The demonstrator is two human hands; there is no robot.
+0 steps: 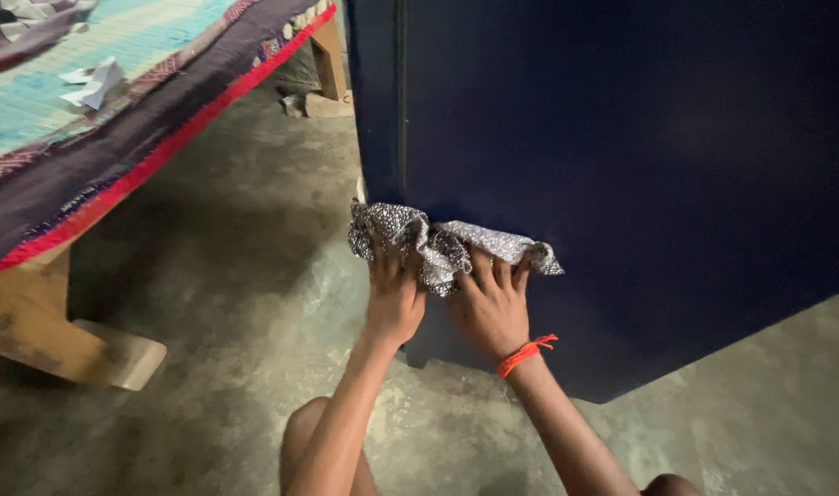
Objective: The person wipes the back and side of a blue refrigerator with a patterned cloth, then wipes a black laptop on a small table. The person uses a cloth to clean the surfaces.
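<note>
Cloth [447, 243]: bunched against the dark blue cabinet [640, 165], low on its side.
Left hand [394, 298]: grip presses the cloth flat.
Right hand [491, 308]: grip likewise, orange thread [526, 354] on wrist.
Bed [98, 138]: nearby, left.

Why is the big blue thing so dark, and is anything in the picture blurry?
Head view: the light is dim, so the dark blue cabinet looks almost black, with only a faint sheen; deep shadow lies under the bed; the speckled cloth and both hands, left and right, look fairly sharp; the straight edges lean from lens distortion.
</note>
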